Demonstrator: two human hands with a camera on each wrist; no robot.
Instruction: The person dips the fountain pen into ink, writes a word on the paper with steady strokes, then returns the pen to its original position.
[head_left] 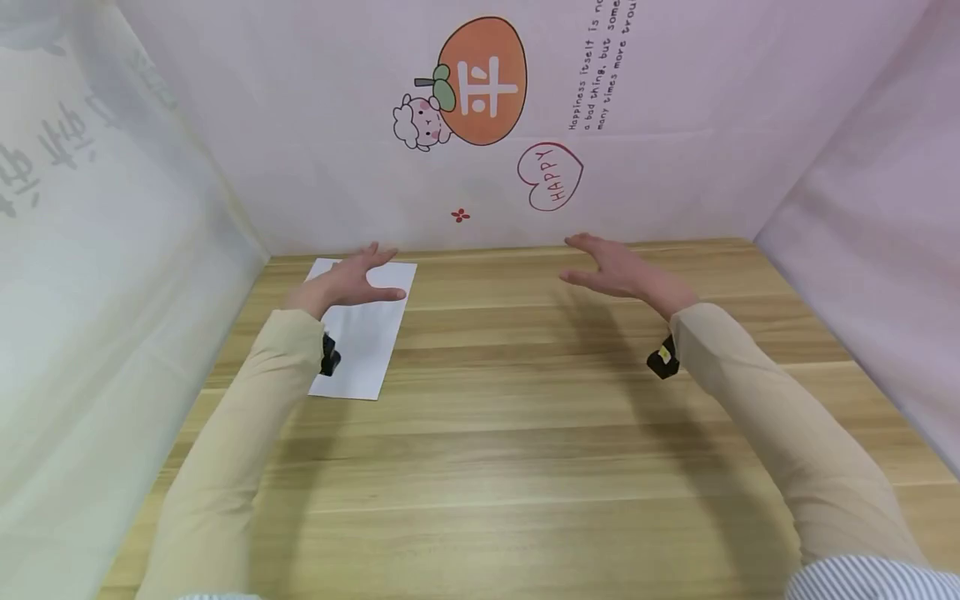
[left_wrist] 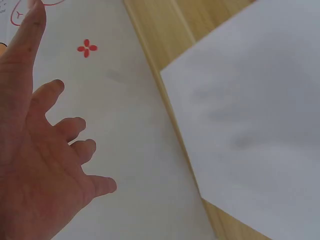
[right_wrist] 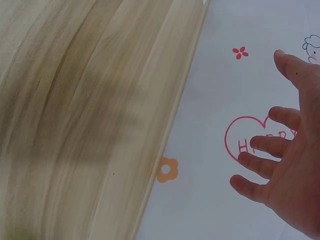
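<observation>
A white sheet of paper (head_left: 360, 350) lies on the left part of the wooden table. Above its far end hovers my left hand (head_left: 347, 281), thumb spread from the fingers and nothing held. The left wrist view shows this hand (left_wrist: 42, 150) apart from the paper (left_wrist: 250, 110), its fingers loosely bent. Over the far right of the table my right hand (head_left: 618, 268) is held in the air, thumb and fingers spread. In the right wrist view the right hand (right_wrist: 295, 155) is seen with its fingers apart and no object in it.
The wooden table (head_left: 480, 467) ends at a white printed cloth (head_left: 337, 167) hanging behind it. More cloth hangs along the left (head_left: 97, 275) and right (head_left: 862, 217) sides. Small black devices (head_left: 663, 358) sit at both wrists.
</observation>
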